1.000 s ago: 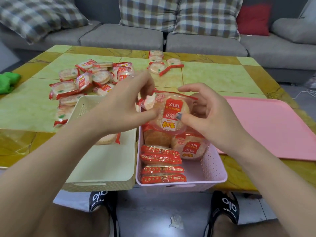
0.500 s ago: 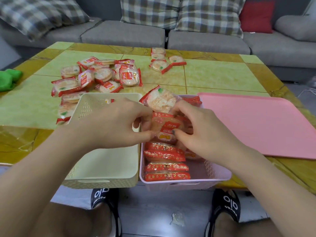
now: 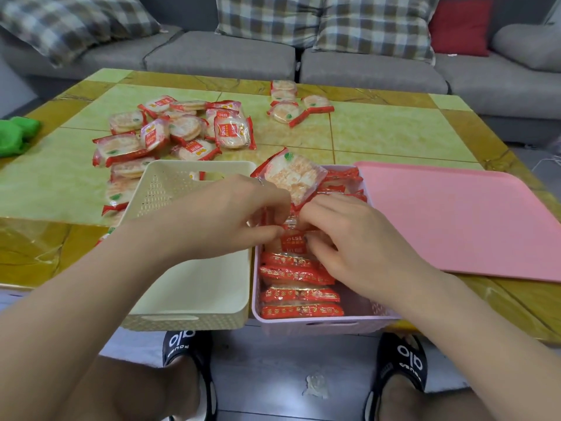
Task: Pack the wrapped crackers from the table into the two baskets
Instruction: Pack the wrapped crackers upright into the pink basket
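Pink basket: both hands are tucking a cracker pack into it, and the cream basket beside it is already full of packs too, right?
Not quite. The head view shows the cream basket nearly empty, its floor bare. The rest holds: the left hand and right hand are tucking a cracker pack into the pink basket.

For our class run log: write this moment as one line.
left hand: grips cracker pack | right hand: grips same | pink basket: part filled | cream basket: nearly empty

cream basket [image 3: 194,320] | pink basket [image 3: 328,326] — red-wrapped crackers [image 3: 299,294] | pink tray [image 3: 455,220] | checked grey cushions [image 3: 373,22]
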